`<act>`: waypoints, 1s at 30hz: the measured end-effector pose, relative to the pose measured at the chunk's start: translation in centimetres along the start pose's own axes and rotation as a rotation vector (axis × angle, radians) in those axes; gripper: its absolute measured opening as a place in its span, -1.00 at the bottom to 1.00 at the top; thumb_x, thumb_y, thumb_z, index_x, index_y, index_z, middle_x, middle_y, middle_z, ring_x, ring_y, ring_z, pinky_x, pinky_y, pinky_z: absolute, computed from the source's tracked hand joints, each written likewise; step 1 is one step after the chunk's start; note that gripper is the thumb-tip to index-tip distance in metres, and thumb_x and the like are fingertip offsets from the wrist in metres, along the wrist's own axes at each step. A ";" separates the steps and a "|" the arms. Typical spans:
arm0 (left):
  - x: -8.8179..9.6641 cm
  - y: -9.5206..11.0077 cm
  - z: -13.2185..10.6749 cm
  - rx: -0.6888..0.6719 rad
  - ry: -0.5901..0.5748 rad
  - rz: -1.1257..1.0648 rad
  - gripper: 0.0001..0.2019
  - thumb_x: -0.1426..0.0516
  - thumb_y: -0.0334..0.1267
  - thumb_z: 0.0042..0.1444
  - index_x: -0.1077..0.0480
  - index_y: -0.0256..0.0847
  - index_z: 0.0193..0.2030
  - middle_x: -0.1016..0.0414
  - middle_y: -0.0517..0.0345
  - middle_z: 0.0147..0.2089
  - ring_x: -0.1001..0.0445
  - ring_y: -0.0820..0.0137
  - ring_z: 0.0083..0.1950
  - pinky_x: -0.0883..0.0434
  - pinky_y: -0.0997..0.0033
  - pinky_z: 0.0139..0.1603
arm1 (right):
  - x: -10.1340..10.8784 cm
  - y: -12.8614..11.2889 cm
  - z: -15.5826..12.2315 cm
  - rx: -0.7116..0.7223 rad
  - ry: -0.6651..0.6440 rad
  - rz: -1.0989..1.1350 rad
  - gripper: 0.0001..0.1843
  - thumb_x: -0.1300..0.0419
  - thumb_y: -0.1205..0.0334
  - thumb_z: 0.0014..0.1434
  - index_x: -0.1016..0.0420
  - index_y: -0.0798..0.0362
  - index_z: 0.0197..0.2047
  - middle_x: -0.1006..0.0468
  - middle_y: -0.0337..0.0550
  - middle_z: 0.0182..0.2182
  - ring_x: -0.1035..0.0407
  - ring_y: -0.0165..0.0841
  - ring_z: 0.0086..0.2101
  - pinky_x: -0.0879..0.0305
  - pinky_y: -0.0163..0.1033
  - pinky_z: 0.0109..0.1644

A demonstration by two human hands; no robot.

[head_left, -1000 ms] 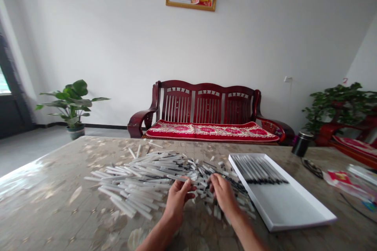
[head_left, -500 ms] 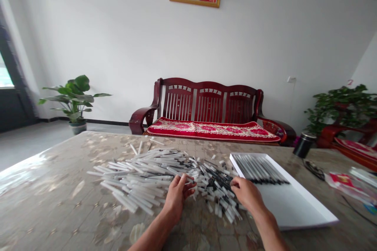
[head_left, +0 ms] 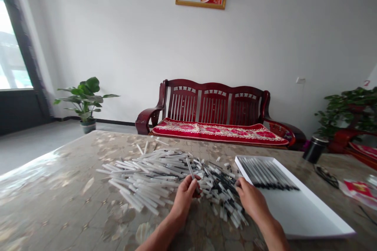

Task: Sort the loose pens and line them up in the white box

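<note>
A heap of white pen barrels (head_left: 147, 172) lies on the patterned table (head_left: 59, 204), with small white caps and black refills (head_left: 219, 182) mixed in to its right. My left hand (head_left: 185, 196) is closed on one white barrel (head_left: 191, 170) that sticks up and back from the fingers. My right hand (head_left: 250, 200) rests palm down on the black and white parts, fingers curled at the near left corner of a white tray (head_left: 309, 211). What the right fingers hold is hidden. A row of finished pens (head_left: 268, 172) lies at the tray's far end.
A black cylinder (head_left: 314, 150) stands at the table's far right, with a dark cable (head_left: 325, 176) and a red and white packet (head_left: 357, 190) beside it. Behind the table stand a red wooden bench (head_left: 215, 119) and potted plants (head_left: 85, 102).
My left hand has lifted one white barrel out of the heap so it now points upward. My right hand stays at the tray's near corner. The camera has turned slightly left.
</note>
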State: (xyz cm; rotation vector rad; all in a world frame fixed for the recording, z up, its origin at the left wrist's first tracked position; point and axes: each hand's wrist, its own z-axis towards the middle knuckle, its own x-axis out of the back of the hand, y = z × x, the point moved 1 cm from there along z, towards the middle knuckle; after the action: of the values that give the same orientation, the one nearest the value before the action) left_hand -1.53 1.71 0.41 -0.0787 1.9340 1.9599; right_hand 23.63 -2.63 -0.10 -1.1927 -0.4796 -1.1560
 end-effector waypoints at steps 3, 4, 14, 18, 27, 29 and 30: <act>0.2 -0.2 0.0 -0.148 0.004 0.251 -0.70 -0.18 0.02 0.04 -0.51 -0.18 -0.27 -0.41 0.18 -0.46 -0.39 0.39 -0.41 -0.34 0.45 -0.35 | -0.5 -1.0 0.3 -0.043 0.030 0.375 -0.86 -0.08 0.16 0.16 -0.43 -0.02 -0.26 -0.59 -0.14 -0.39 -0.48 -0.28 -0.44 -0.29 -0.29 -0.43; 0.2 -0.1 -0.1 -0.204 0.009 0.348 -0.74 -0.17 -0.03 0.07 -0.53 -0.16 -0.28 -0.44 0.15 -0.40 -0.40 0.36 -0.37 -0.35 0.44 -0.31 | -0.7 -1.5 0.4 -0.050 0.026 0.496 -0.81 -0.08 0.12 0.16 -0.44 -0.01 -0.23 -0.59 -0.13 -0.36 -0.49 -0.27 -0.43 -0.32 -0.28 -0.43; 0.5 0.1 -0.4 -0.397 -0.025 0.737 -0.80 -0.15 -0.24 0.09 -0.62 0.02 -0.22 -0.55 0.10 -0.33 -0.50 0.31 -0.27 -0.37 0.46 -0.24 | -0.1 -4.6 -0.1 0.113 0.132 0.590 -0.77 -0.15 0.13 0.15 -0.56 0.01 -0.19 -0.57 -0.08 -0.23 -0.46 -0.23 -0.18 -0.40 -0.18 -0.06; 0.7 -0.2 -0.2 -0.401 -0.026 0.746 -0.78 -0.16 -0.23 0.08 -0.63 0.04 -0.20 -0.56 0.12 -0.33 -0.51 0.32 -0.28 -0.38 0.47 -0.24 | 0.4 -5.2 -0.2 0.165 0.165 0.519 -0.81 -0.16 0.14 0.17 -0.57 -0.01 -0.24 -0.57 -0.09 -0.24 -0.44 -0.23 -0.17 -0.37 -0.17 -0.02; 0.8 -0.2 -0.1 -0.369 -0.024 0.761 -0.77 -0.17 -0.25 0.08 -0.64 0.06 -0.19 -0.56 0.10 -0.31 -0.51 0.30 -0.27 -0.37 0.46 -0.24 | 1.2 -6.4 -0.6 0.274 0.130 0.463 -0.81 -0.12 0.23 0.20 -0.58 -0.01 -0.28 -0.55 -0.11 -0.29 -0.46 -0.27 -0.21 -0.39 -0.24 -0.09; 0.9 -0.1 0.0 -0.359 -0.029 0.766 -0.77 -0.16 -0.25 0.08 -0.64 0.06 -0.19 -0.56 0.10 -0.31 -0.51 0.30 -0.26 -0.37 0.45 -0.23 | 1.2 -6.4 -0.7 0.285 0.137 0.459 -0.81 -0.13 0.23 0.20 -0.58 -0.01 -0.28 -0.55 -0.11 -0.29 -0.47 -0.27 -0.21 -0.39 -0.24 -0.10; 0.9 -0.1 0.0 -0.360 -0.029 0.770 -0.77 -0.16 -0.25 0.09 -0.64 0.06 -0.19 -0.55 0.10 -0.32 -0.51 0.30 -0.26 -0.36 0.46 -0.23 | 1.2 -6.4 -0.7 0.289 0.142 0.458 -0.82 -0.13 0.23 0.20 -0.58 -0.02 -0.28 -0.55 -0.11 -0.29 -0.47 -0.27 -0.21 -0.39 -0.24 -0.09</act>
State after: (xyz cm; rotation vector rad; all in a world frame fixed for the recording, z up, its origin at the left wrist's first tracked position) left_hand -2.31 1.89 0.03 0.6892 1.7015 2.7462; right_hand 18.33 -3.30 3.59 -0.9000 -0.2364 -0.7401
